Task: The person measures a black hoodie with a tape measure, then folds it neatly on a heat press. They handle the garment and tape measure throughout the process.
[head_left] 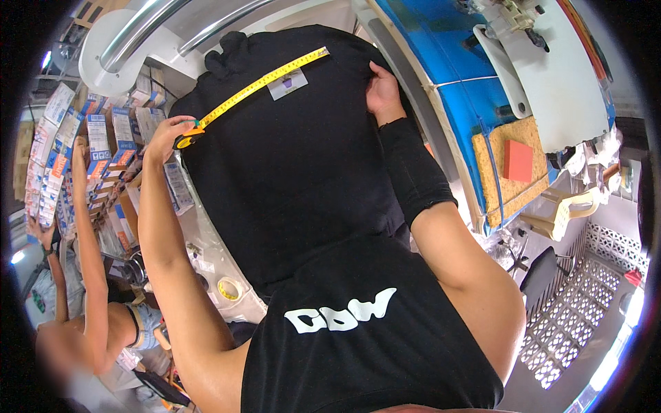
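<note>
A black garment [289,165] of thick cloth, perhaps a sweatshirt, lies spread in front of me, with a bunched part at its far left. My left hand [167,140] is at the garment's left edge, closed around the case of a yellow tape measure [258,84]. The blade runs slantwise up to the right across the cloth and over a small grey card [286,85] with a purple picture. At the garment's right edge, my right hand [384,95] has its thumb on top of the cloth; its other fingers are mostly hidden in the dark fabric, which it seems to grip.
Chrome bars [141,34] and a white rounded plate [103,58] stand at the far left. On the right are a blue framed screen [454,82] and an orange block [518,161]. Another person [96,303] reaches toward stacked boxes [96,144]; a tape roll [230,289] lies nearby.
</note>
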### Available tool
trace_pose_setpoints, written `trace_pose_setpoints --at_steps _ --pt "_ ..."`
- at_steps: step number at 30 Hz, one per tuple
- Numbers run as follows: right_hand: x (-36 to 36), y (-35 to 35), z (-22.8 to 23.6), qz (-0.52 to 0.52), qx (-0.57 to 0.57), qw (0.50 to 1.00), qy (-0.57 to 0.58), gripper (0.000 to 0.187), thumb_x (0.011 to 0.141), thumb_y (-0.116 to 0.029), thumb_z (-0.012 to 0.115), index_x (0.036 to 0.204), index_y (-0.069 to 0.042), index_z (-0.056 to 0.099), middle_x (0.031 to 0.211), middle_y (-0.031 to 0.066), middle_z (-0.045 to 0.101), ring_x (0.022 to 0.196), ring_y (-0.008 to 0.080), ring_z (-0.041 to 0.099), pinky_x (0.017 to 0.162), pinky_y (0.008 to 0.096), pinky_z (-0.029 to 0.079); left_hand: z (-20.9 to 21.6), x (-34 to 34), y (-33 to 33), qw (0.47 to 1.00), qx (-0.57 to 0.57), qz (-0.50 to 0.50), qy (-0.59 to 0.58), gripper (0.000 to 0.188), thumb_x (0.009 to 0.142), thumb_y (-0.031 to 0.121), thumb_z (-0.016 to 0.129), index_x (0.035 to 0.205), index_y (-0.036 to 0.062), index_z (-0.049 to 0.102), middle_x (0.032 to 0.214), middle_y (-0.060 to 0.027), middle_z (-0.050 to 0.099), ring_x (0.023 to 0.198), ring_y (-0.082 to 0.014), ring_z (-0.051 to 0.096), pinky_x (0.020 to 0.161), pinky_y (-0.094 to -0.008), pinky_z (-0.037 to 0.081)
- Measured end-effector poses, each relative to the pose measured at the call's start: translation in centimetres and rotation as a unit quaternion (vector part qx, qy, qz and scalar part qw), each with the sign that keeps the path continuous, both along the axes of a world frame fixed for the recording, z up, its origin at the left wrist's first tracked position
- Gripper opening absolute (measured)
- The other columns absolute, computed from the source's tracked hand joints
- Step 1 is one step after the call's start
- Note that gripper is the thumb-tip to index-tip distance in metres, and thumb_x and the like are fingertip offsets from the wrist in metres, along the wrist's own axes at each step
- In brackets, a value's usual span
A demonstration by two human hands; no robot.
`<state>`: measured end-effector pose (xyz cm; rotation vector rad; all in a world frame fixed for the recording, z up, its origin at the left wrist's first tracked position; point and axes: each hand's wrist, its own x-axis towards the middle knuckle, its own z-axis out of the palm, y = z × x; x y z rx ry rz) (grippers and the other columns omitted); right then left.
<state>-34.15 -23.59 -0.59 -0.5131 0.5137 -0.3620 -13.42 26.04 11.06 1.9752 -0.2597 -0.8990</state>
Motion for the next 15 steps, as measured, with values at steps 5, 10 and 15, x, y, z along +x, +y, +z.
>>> trace_pose_setpoints --at_steps 5,10,15 --pt "-0.3 0.1 0.3 0.023 0.02 0.999 -0.022 0.052 0.099 -0.016 0.064 0.143 0.009 0.054 0.149 0.0223 0.059 0.14 0.0365 0.054 0.126 0.049 0.033 -0.2 0.3 -0.1 0.999 0.029 -0.017 -0.018 0.044 0.092 0.029 0.078 0.124 -0.0004 0.071 0.11 -0.0078 0.075 0.101 -0.0148 0.069 0.091 -0.0276 0.05" --pt "-0.5 0.3 1.0 0.024 0.019 0.999 -0.016 0.053 0.099 -0.017 0.063 0.145 0.009 0.053 0.15 0.0226 0.058 0.141 0.0372 0.053 0.126 0.0496 0.032 -0.2 0.4 -0.1 1.0 0.024 0.0 0.004 0.046 0.088 0.029 0.081 0.121 -0.0017 0.074 0.108 -0.0085 0.077 0.103 -0.0159 0.068 0.098 -0.029 0.047" --pt "-0.5 0.3 1.0 0.025 -0.003 1.0 0.005 0.051 0.102 -0.024 0.062 0.144 0.006 0.056 0.147 0.0191 0.062 0.138 0.0347 0.055 0.125 0.0484 0.034 -0.3 0.5 0.0 1.0 0.024 -0.002 -0.002 0.048 0.088 0.03 0.081 0.122 -0.002 0.073 0.11 -0.0082 0.076 0.105 -0.0153 0.067 0.099 -0.0288 0.046"
